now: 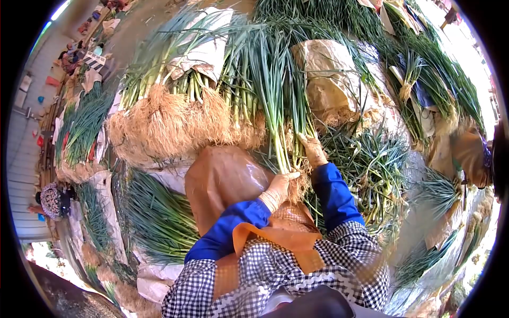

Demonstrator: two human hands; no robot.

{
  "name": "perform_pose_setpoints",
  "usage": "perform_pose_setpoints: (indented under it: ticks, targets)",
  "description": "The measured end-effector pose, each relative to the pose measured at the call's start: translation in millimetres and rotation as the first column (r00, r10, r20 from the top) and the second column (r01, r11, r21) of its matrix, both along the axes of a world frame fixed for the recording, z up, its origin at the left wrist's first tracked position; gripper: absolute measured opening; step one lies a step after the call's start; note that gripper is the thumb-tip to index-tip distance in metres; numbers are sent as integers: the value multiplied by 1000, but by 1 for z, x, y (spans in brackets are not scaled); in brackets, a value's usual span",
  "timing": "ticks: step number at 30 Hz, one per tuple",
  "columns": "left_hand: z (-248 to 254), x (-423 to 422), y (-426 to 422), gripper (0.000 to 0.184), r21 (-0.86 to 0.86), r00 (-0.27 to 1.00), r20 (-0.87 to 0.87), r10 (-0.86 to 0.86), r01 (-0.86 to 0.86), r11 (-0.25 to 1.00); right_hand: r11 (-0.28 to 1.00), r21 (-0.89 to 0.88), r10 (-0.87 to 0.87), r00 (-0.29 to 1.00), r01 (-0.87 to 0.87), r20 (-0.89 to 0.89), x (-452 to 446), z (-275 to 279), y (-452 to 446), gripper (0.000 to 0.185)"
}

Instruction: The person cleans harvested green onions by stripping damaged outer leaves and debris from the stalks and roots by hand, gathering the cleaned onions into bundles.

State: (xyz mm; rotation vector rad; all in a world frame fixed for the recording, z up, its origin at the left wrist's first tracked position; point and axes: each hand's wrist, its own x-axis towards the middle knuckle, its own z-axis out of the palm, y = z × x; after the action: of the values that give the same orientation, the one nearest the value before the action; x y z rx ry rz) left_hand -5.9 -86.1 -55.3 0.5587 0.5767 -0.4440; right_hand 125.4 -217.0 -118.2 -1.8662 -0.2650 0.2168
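Observation:
My left hand [279,189] is closed around the pale lower stalks of a few green onions [274,116], just above their tan roots. Their long leaves point away from me. Higher and to the right, my right hand [313,150] has its fingers closed on the stalks of green onions beside that bunch. Loose roots hang below and between the hands. Under my forearms lies a brown apron or sheet [225,172]. A large row of green onions with thick, bushy roots [164,122] lies ahead and to the left.
A brown paper-like wrap [328,79] covers onions ahead on the right. Beside my right arm is a tangled heap of onion greens [371,164]; another pile of leaves [159,217] lies left. A person in a patterned top [51,201] is at far left, others farther back.

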Motion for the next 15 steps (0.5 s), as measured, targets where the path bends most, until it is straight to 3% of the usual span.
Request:
perform_pose_setpoints:
  ticks: [2,4,5,6,8,10,12,14,15]
  targets:
    - [-13,2,2,16,19,1000,-21,13,-13,1000,849,-406,-335,938,339,83,-15,42,21,27]
    - [-22,2,1,15,145,995,8,98,-98,984,894,-284,-295,932,347,210,-29,39,15,33]
    - [-26,3,1,14,136,993,7,116,-116,984,847,-295,-443,894,443,69,-41,53,18,30]
    - [-24,4,-1,14,81,992,8,128,-128,988,842,-268,-407,878,468,252,-54,54,14,27]
    - [-20,7,-3,14,136,993,4,121,-121,983,804,-448,-245,904,391,350,-83,59,4,26]
    - [-16,6,3,14,72,995,-1,102,-102,992,956,-286,-19,985,69,171,-118,67,-15,25]
    - [-4,8,10,13,16,997,1,83,-83,996,922,-358,31,950,-147,-311,-142,109,-45,28]
    - [13,11,9,15,11,985,-51,164,-163,986,534,-814,283,955,-229,-84,-129,52,-129,25]
    - [1,13,9,17,-18,987,-62,149,-151,988,431,-883,193,975,-188,-113,-116,67,-131,28]
